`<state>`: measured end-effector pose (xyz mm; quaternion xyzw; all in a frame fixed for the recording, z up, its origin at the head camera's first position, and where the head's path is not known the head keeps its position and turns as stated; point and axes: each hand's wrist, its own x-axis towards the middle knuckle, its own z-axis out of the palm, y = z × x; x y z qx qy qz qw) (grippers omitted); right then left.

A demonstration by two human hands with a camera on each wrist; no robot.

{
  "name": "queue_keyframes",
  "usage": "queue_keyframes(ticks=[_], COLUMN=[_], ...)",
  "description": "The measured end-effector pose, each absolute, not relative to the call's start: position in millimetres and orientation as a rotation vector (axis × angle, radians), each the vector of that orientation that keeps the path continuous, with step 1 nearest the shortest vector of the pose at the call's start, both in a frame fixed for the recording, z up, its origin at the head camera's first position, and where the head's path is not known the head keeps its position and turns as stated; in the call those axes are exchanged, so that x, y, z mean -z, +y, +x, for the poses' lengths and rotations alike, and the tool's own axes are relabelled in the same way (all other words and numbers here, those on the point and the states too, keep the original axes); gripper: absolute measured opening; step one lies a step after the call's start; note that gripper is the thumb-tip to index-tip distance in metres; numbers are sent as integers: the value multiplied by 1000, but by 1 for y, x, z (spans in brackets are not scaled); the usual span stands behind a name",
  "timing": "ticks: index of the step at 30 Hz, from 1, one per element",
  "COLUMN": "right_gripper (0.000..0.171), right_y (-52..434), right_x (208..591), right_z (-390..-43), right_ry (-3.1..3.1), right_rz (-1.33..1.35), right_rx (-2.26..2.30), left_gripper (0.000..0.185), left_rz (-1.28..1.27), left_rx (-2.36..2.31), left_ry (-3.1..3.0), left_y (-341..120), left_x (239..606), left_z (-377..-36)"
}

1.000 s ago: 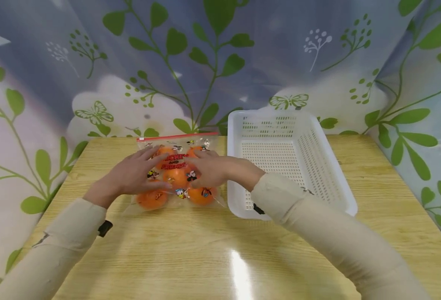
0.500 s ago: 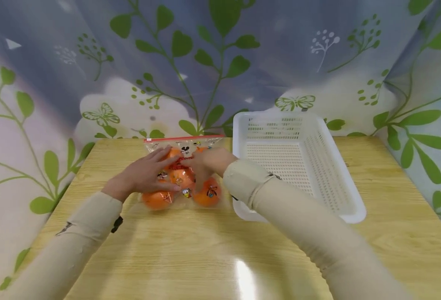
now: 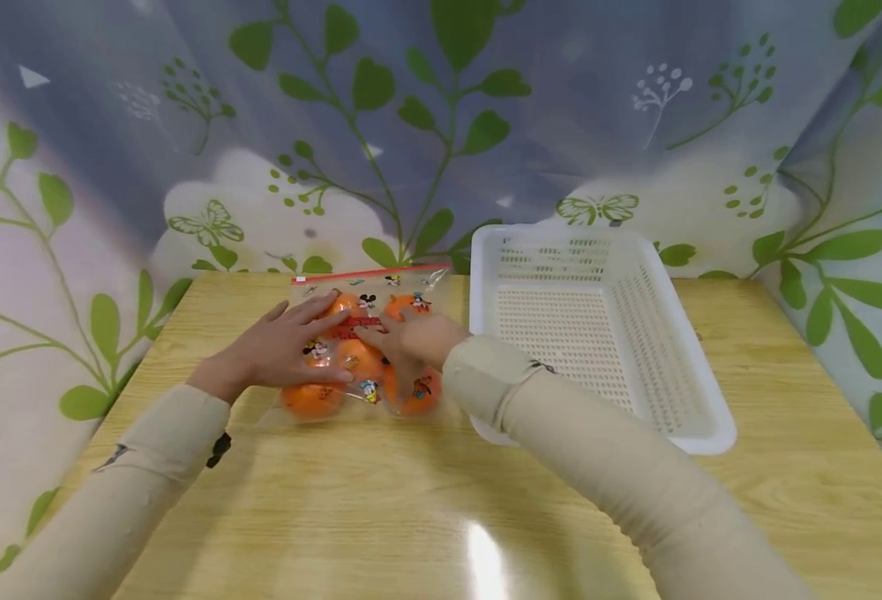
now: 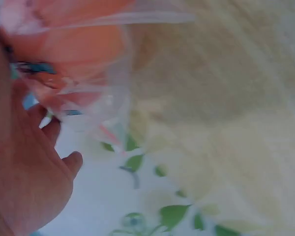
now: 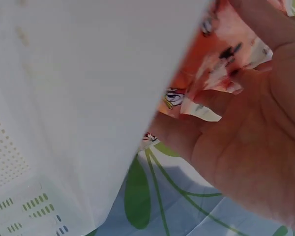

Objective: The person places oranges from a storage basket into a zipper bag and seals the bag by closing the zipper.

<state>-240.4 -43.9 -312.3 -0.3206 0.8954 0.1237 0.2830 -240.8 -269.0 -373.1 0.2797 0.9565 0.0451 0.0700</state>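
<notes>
A clear zip bag (image 3: 369, 392) with a red top strip and cartoon prints lies flat on the table, with several orange round fruits (image 3: 310, 402) inside. My left hand (image 3: 279, 346) rests on the bag's left half, fingers spread over the fruits. On the right half lies my right hand (image 3: 420, 337), its index finger pointing left across the red lettering and its thumb lower down on the plastic. The right wrist view shows crumpled plastic (image 5: 221, 64) between the right hand's thumb and fingers. In the left wrist view, the left fingers reach beside the bulging bag (image 4: 83, 49).
A white perforated plastic basket (image 3: 711, 400) stands just right of the bag, its near-left part covered by the right sleeve (image 3: 561, 408). Behind the wooden table (image 3: 381, 508) hangs a leaf-patterned curtain (image 3: 546, 108).
The right hand has turned and its forearm has swung left, so the sleeve covers less of the basket. The left hand stays on the bag. The whole view has shifted slightly.
</notes>
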Motion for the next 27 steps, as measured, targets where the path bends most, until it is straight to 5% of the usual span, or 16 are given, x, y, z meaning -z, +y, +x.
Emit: queue_keyframes(ticks=[17, 27], right_gripper=[97, 84], right_y=[-38, -1], right_x=[317, 282], right_z=[-254, -268], right_ry=[2439, 2500], right_rz=[-816, -943], right_rx=[-162, 186], left_gripper=[97, 81], left_rz=[875, 634], left_rx=[-34, -118], left_ry=[2905, 3008], left_y=[-257, -265], left_x=[370, 345], left_z=[-240, -241])
